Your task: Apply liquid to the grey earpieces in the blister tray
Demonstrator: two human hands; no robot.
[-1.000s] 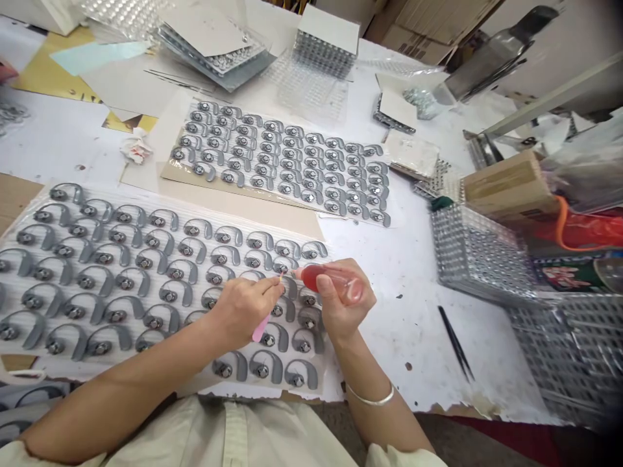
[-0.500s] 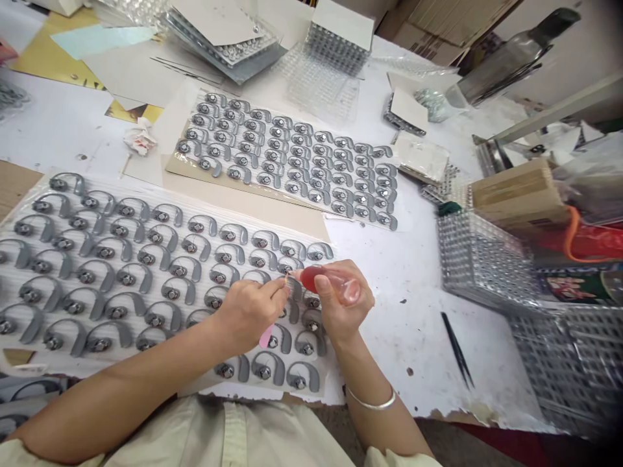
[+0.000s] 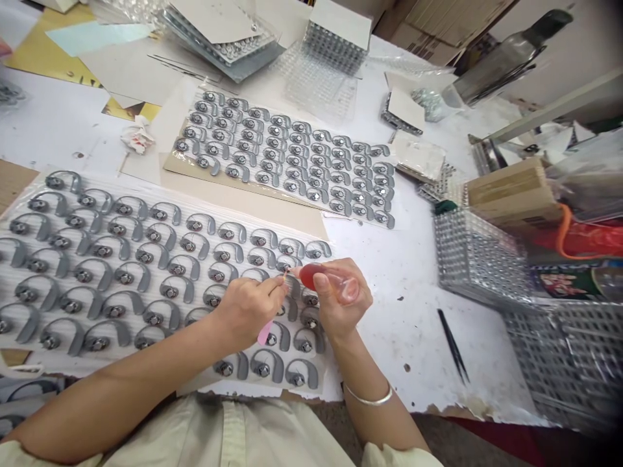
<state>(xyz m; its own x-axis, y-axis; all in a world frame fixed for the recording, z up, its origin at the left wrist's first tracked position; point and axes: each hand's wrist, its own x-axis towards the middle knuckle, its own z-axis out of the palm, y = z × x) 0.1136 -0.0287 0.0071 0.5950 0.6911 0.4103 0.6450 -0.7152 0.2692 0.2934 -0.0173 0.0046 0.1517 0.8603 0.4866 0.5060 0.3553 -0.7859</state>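
My right hand [image 3: 346, 308] is closed around a squeeze bottle [image 3: 335, 283] of clear red liquid, its narrow nozzle aimed left. The nozzle tip sits just above a grey curved ear-hook piece [image 3: 287, 263] on the near sheet. Close beside it, my left hand [image 3: 250, 308] pinches a thin pink-handled stick [image 3: 264, 333]; its fine tip meets or nearly meets the nozzle, and I cannot tell which. Rows of grey ear-hook pieces with round metallic ends, such as one piece [image 3: 130, 275], lie on the ribbed sheet [image 3: 189, 217] under my hands, partly hidden by my left forearm.
Behind lies a second board of ear-hook pieces [image 3: 296, 159]. Black tweezers [image 3: 452, 347] rest on the white table [image 3: 384, 350] at the right. Stacked clear trays [image 3: 474, 259], a cardboard box [image 3: 509, 191] and a dark bottle [image 3: 516, 58] stand along the right side.
The whole view has shifted slightly left. Both hands keep nearly the same pose, with bottle nozzle and stick tip still together over the near sheet.
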